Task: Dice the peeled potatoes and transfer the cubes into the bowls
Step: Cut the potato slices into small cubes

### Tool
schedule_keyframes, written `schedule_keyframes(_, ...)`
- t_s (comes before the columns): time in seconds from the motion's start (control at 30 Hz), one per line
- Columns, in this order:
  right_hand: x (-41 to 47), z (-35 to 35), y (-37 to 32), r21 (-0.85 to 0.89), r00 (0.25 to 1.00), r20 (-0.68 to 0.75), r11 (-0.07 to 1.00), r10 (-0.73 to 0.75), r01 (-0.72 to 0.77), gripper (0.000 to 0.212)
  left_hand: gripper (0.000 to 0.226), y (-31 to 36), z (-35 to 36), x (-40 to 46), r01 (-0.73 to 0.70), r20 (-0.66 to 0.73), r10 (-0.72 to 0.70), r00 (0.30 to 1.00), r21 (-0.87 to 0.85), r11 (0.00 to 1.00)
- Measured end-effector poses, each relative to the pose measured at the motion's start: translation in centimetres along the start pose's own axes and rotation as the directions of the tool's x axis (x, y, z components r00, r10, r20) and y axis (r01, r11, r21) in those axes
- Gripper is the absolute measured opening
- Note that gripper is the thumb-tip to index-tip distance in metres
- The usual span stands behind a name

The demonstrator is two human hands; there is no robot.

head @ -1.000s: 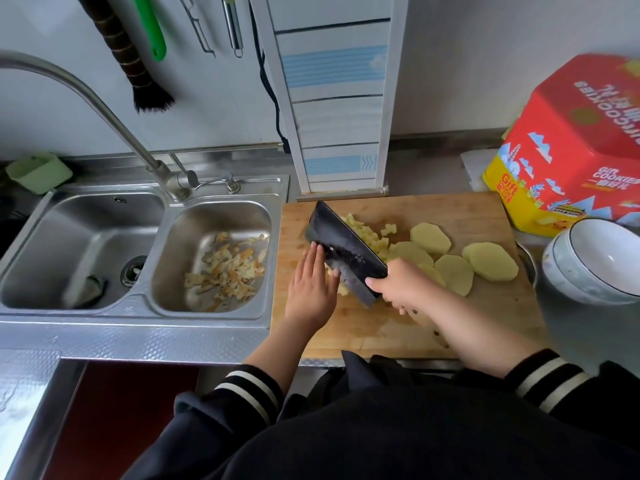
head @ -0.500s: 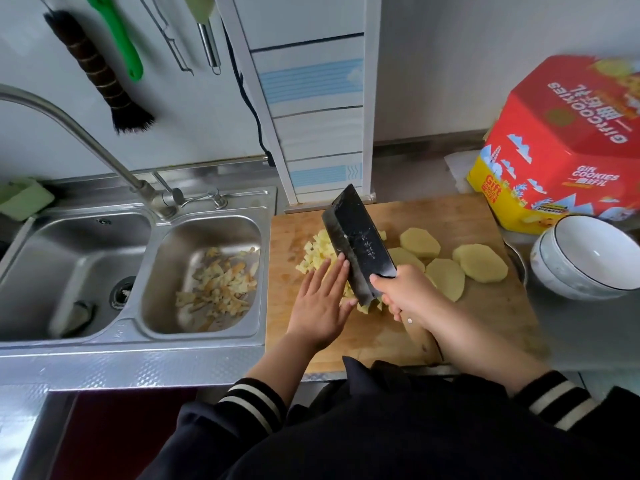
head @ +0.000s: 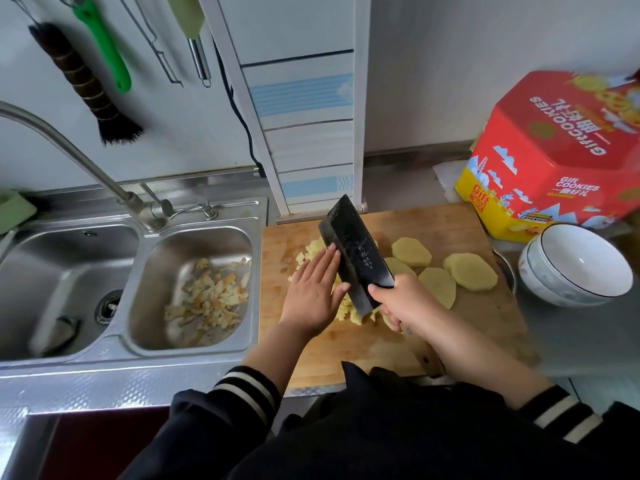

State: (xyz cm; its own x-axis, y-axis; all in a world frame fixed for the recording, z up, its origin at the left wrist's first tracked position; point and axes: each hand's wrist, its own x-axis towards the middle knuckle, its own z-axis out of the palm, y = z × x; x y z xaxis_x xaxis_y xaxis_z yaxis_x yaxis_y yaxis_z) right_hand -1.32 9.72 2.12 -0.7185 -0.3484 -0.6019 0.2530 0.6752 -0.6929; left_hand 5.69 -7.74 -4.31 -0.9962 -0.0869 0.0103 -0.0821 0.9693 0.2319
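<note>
Mid-frame on the board [head: 450, 233], my right hand [head: 405, 303] clamps the cleaver [head: 356, 258], my left hand [head: 313, 289] flat, fingers straight against the blade and cubes [head: 311, 251]. A slip could nick them, or scatter cubes short of the bowls [head: 575, 268] at right.

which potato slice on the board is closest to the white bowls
The rightmost potato slice, lying alone nearest the board's right edge beside the white bowls; the other slices sit further left, toward the cleaver.
</note>
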Motion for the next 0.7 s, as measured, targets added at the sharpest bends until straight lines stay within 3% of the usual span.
schedule_keyframes(0.13,-0.1,-1.1,0.1,0.032,0.999,-0.038,0.999,-0.009,0.01,0.027,0.073,-0.6,1.5,-2.3,0.026,0.093,-0.024,0.995,-0.014,1.0)
schedule_keyframes(0.23,-0.2,-1.4,0.2,0.053,0.997,-0.07,0.998,-0.018,0.021,0.035,0.039,-0.8,1.3,-2.2,0.026,-0.117,-0.041,0.992,-0.123,0.992)
schedule_keyframes(0.3,-0.2,-1.4,0.3,0.048,0.996,-0.085,0.998,-0.034,0.039,0.037,0.034,-1.1,1.1,-1.7,0.091,-0.245,-0.14,0.959,-0.2,0.975)
schedule_keyframes(0.43,0.1,-1.6,0.5,0.004,0.993,-0.102,0.998,-0.057,0.058,0.036,0.016,-1.1,-1.0,-0.8,0.278,-0.267,-0.383,0.884,-0.357,0.892)
schedule_keyframes(0.57,0.0,-1.8,0.4,-0.058,0.992,-0.103,0.996,-0.069,0.063,0.035,0.016,-1.1,-1.8,-0.1,0.267,-0.291,-0.352,0.89,-0.293,0.918)
schedule_keyframes(0.7,0.2,-2.1,0.5,-0.037,0.996,-0.062,0.997,-0.065,0.063,0.031,0.023,-1.1,-1.7,-0.1,0.31,-0.172,-0.35,0.921,-0.218,0.925)
